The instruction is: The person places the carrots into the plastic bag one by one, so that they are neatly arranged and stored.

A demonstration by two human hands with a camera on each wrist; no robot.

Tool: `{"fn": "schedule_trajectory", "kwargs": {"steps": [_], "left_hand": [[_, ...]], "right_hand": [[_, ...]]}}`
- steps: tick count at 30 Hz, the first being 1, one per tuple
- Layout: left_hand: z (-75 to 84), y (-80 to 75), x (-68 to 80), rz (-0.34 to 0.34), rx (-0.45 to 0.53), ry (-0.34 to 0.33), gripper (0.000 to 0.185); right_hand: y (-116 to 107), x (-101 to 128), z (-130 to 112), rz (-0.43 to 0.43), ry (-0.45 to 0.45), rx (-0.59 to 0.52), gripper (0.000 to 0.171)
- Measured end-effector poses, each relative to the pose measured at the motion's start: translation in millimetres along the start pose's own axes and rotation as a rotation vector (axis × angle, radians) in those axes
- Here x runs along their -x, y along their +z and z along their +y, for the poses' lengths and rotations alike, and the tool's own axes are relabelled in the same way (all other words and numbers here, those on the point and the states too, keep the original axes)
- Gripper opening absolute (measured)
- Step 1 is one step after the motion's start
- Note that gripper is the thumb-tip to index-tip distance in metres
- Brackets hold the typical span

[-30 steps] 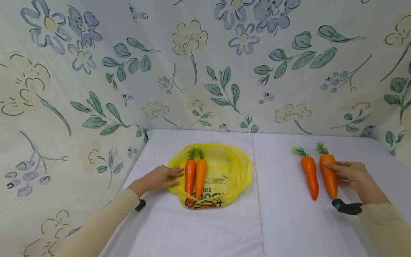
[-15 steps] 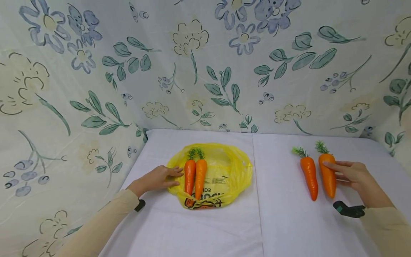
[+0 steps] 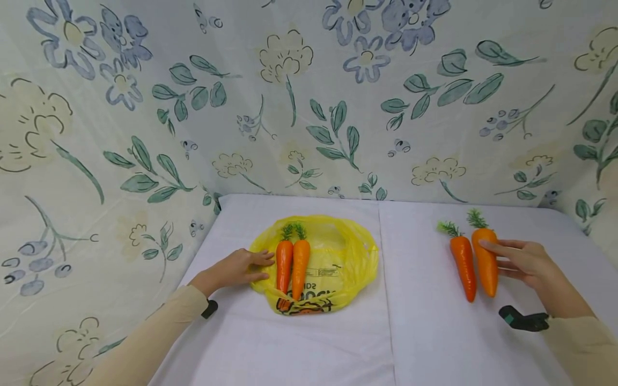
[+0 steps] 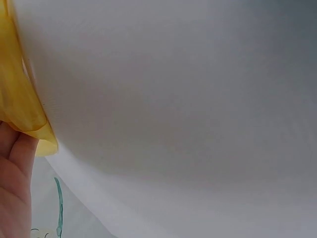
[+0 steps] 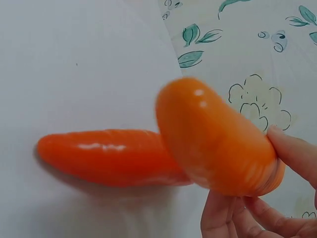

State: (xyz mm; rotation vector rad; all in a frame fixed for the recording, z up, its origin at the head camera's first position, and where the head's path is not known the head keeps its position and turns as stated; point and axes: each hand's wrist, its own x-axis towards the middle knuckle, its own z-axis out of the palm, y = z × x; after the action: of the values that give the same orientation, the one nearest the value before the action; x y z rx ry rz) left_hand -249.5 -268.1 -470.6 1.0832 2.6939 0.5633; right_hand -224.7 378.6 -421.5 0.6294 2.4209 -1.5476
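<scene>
In the head view, my right hand [image 3: 525, 264] grips an orange carrot [image 3: 484, 262] by its right side, thumb on top and fingers beneath. The right wrist view shows this carrot [image 5: 218, 141] tilted, its tip raised off the cloth, overlapping a redder carrot [image 5: 109, 156] that lies flat beside it. My left hand [image 3: 236, 269] rests at the left rim of a yellow plastic bag [image 3: 345, 257], its fingers fairly straight on the edge. Inside the bag lie two more carrots, a red-orange carrot [image 3: 284, 262] and a lighter carrot [image 3: 301, 265], side by side, their green tops pointing away.
A white cloth [image 3: 333, 348] covers the table, with a seam running between the bag and the right-hand carrots. Floral fabric [image 3: 309, 134] hangs behind and along both sides. A black wrist camera mount [image 3: 523, 319] juts out beneath the right wrist.
My right hand has lifted the orange carrot slightly and shifted it left, closer to the redder one. My left hand and the bag stay in place.
</scene>
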Motion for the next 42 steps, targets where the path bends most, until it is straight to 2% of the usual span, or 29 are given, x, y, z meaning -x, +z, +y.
{"fn": "schedule_trajectory", "kwargs": {"steps": [8, 13, 20, 30, 42], "left_hand": [[1.7, -0.7, 0.8, -0.002, 0.011, 0.002, 0.048], [3.0, -1.8, 0.9, 0.007, 0.022, 0.005, 0.047], [0.5, -0.2, 0.5, -0.002, 0.01, -0.003, 0.048], [0.9, -1.0, -1.0, 0.003, 0.01, 0.004, 0.048], [0.8, -0.7, 0.1, 0.002, 0.017, -0.004, 0.047]], "right_hand": [[6, 9, -9, -0.089, -0.036, 0.039, 0.103], [15, 15, -19, -0.152, -0.079, 0.043, 0.101], [39, 23, -36, -0.151, -0.135, 0.07, 0.096], [65, 32, -53, -0.197, -0.192, 0.081, 0.095], [85, 39, -62, -0.227, -0.197, 0.034, 0.094]]}}
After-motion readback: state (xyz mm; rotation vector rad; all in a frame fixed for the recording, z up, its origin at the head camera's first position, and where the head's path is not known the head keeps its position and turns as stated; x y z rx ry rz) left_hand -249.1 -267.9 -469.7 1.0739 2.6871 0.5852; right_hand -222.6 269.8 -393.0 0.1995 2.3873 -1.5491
